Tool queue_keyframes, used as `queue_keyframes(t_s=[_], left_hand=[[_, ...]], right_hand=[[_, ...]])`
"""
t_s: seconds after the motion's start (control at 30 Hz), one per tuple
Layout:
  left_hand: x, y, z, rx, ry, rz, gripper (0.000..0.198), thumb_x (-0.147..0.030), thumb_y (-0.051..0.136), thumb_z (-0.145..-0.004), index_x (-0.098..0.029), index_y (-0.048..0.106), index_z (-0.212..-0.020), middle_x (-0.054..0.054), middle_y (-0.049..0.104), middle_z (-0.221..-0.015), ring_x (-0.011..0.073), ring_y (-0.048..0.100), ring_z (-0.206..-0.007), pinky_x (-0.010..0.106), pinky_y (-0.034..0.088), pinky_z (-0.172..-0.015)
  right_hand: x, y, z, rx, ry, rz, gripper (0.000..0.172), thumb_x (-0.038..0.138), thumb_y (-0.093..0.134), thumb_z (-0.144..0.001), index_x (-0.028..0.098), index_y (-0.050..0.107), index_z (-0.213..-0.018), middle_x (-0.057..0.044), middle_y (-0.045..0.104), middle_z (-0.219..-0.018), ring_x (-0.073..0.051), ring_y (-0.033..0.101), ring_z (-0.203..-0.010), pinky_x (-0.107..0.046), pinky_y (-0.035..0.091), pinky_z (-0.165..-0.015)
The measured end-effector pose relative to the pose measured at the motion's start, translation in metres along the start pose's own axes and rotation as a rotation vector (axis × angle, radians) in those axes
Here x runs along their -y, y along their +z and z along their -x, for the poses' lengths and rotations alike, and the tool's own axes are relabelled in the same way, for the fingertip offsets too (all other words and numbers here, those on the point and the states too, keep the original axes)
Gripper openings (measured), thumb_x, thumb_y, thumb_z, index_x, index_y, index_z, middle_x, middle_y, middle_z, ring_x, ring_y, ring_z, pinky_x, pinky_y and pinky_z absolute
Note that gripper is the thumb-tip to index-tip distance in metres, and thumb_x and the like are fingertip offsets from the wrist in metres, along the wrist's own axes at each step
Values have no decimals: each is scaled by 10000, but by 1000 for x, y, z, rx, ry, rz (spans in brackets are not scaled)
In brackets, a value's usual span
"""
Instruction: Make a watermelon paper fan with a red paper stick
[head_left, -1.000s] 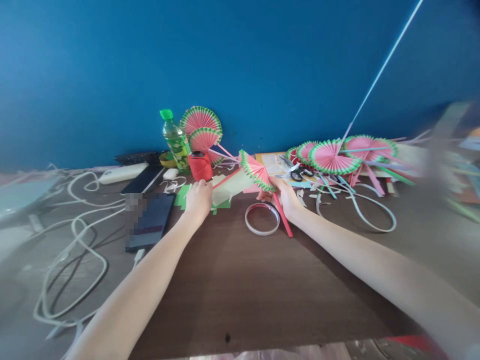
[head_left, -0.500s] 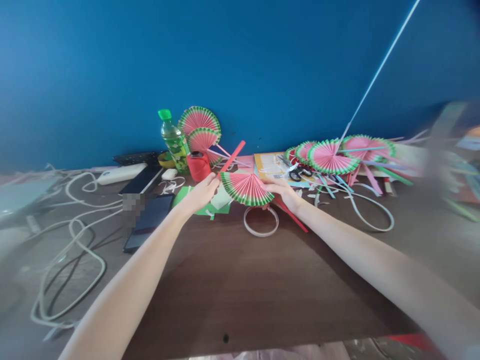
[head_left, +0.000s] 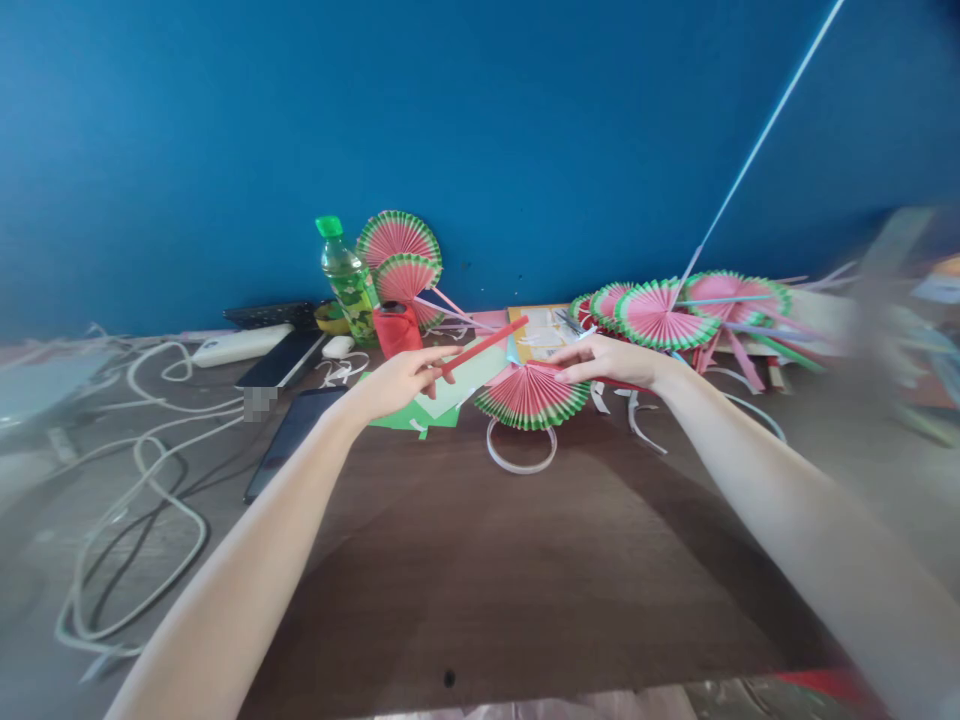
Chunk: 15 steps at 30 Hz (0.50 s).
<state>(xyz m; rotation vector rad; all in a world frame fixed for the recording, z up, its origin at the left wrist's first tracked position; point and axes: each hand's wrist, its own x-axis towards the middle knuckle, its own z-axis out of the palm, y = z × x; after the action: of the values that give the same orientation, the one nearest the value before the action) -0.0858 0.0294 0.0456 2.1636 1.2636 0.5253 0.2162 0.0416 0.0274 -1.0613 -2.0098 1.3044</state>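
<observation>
My left hand is closed on one end of a red strip, which slants up to the right. My right hand pinches the right edge of a pleated paper fan, pink with a green rim, spread into a half circle. Another red strip shows under the right hand and points right. Below the fan lies a roll of clear tape, partly covered by it. My left hand is apart from the fan.
A green bottle, a red cup-like object and finished fans stand by the wall. More fans lie at right. Green paper, a tablet-like dark slab and white cables are at left.
The fan has moved right and slightly down with my right hand, away from my left hand. The strip in my left hand has tipped lower and shifted right.
</observation>
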Motion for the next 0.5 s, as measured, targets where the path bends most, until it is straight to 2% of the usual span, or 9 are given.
queue_keyframes(t_s=[0.1, 0.2, 0.3, 0.4, 0.5], left_hand=[[1, -5, 1, -3, -6, -49, 387, -280, 461, -792, -217, 587, -1152, 9, 635, -743, 144, 597, -738, 264, 438, -783], [6, -8, 1, -7, 7, -25, 382, -272, 489, -774, -245, 610, -1136, 25, 651, -920, 138, 612, -772, 275, 440, -825], [10, -8, 1, -8, -7, 94, 392, -266, 531, -752, -273, 611, -1136, 21, 652, -1043, 141, 614, -828, 282, 441, -846], [11, -9, 2, -12, -32, 228, 422, -232, 560, -723, -262, 609, -1142, 27, 672, -1019, 147, 601, -862, 278, 458, -824], [11, -11, 3, 23, -47, 289, 422, -214, 578, -708, -243, 621, -1127, 39, 687, -960, 143, 601, -819, 273, 480, -774]], right_hand=[[1, -4, 2, -37, 43, -4, 243, 246, 702, -614, 222, 734, -854, -35, 720, -879, -208, 640, -782, -382, 492, -774], [4, -6, 3, -62, 57, -22, 262, 237, 707, -605, 216, 735, -865, -49, 720, -895, -215, 647, -781, -380, 504, -757], [8, -4, 4, -70, 47, -39, 242, 218, 701, -601, 224, 737, -841, -38, 723, -877, -214, 650, -775, -387, 511, -750], [12, -3, 4, -102, 54, -53, 209, 203, 704, -580, 221, 738, -786, -33, 726, -832, -213, 649, -744, -391, 519, -719], [10, -5, 4, -106, 48, -38, 237, 227, 703, -589, 215, 737, -823, -45, 721, -887, -219, 642, -785, -411, 500, -766]])
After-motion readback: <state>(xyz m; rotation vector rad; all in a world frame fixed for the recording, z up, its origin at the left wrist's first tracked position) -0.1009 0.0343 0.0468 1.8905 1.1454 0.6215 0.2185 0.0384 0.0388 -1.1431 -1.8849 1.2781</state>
